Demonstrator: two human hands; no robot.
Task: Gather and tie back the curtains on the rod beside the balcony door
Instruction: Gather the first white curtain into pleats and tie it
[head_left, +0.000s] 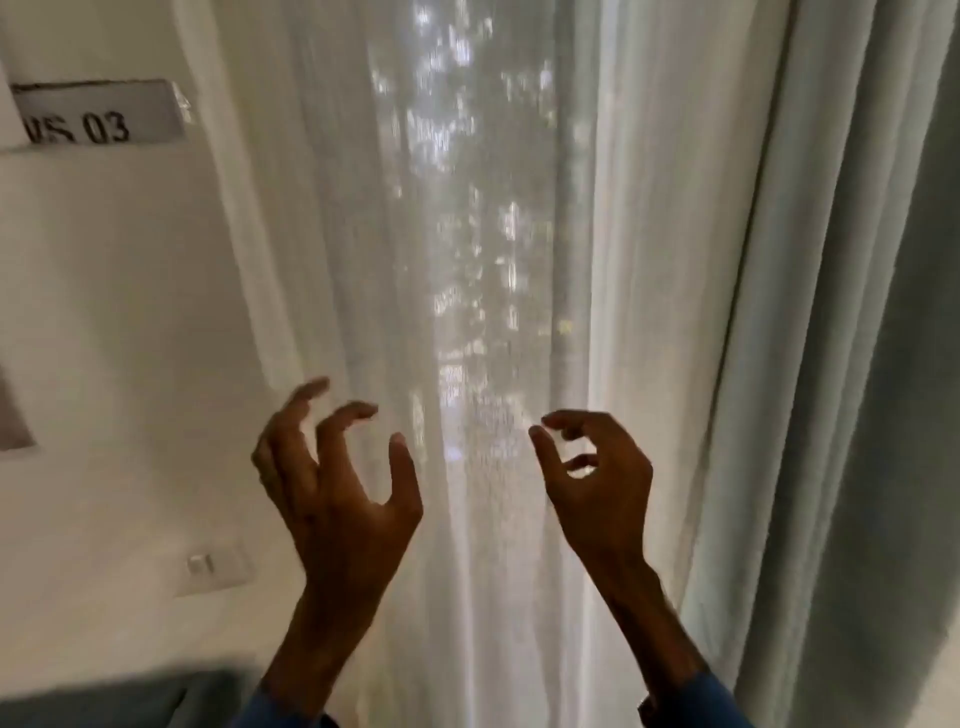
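Note:
A sheer white curtain (467, 234) hangs down the middle of the view, with daylight coming through it. To its right hangs a thicker pale grey-green curtain (831, 364) in deep folds. My left hand (337, 478) is raised in front of the sheer's left part, fingers spread and loosely curled, holding nothing. My right hand (597, 478) is raised in front of the sheer's right part, thumb and fingers curved toward each other with a gap between them and nothing in the gap. Neither hand visibly touches the fabric. The rod is out of view.
A white wall (104, 338) lies to the left with a label reading "03" (98, 119) and a white wall switch (213, 564) lower down. A dark grey-blue upholstered edge (104, 701) shows at the bottom left.

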